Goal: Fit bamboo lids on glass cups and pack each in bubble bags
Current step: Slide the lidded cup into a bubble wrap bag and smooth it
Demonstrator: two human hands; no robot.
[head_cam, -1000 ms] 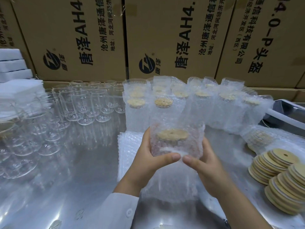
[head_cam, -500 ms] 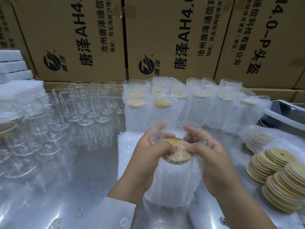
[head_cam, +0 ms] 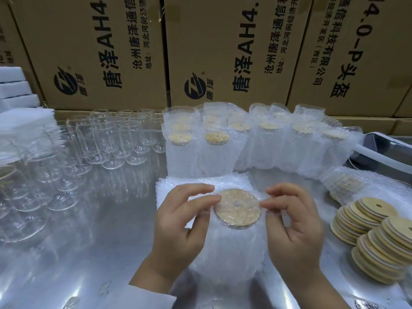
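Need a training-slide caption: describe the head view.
The left hand and right hand pinch a bubble bag over the lid inside; bare cups left, loose lids right.

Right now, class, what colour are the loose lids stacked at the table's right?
The loose lids are pale yellowish tan, best seen in the head view.

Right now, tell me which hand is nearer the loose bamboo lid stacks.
Right. The right hand sits just left of the lid stacks; the left hand is beyond the bagged cup.
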